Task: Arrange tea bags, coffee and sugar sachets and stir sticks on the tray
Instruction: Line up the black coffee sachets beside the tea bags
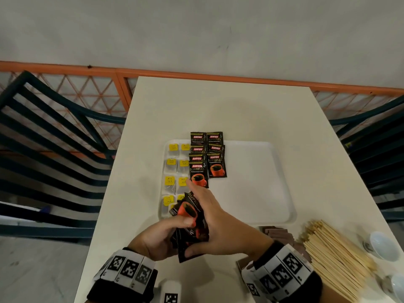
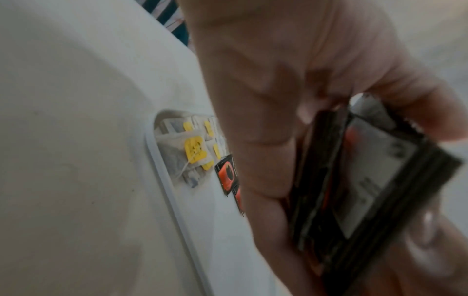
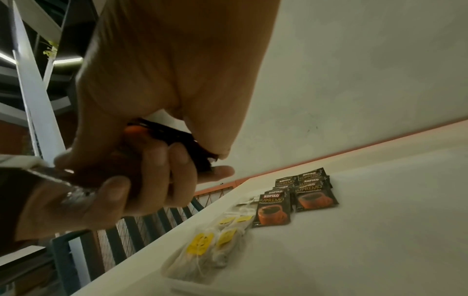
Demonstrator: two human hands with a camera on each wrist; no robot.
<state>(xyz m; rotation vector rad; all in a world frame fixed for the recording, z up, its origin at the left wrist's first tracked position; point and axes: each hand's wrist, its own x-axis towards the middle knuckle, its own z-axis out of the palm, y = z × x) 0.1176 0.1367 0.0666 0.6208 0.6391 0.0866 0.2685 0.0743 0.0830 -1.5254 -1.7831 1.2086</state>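
Coffee sachets, black foil with an orange cup printed on the front [image 1: 207, 158]: seven or so laid on the white rectangular plastic tray [image 1: 262, 178], in two overlapping columns just right of the tea bags. Long axis runs near to far; printed tops point far, and the farthest pair overhangs the tray's far rim.
Tea bags, white paper with yellow square tags [image 1: 175, 171]: two columns along the tray's left side. Judged complete.
Held stack of the same black sachets [image 1: 190, 224]: above the table [image 1: 218, 106] at the tray's near left corner, tilted. Left hand [image 1: 157, 237] has its grip curled round the stack; right hand [image 1: 218, 226] pinches it, index finger extended.
Outstanding: brown paper sugar sachets [image 1: 277, 232] and pale wooden stir sticks [image 1: 334, 252], both off the tray, near right. Right half of tray unfilled.
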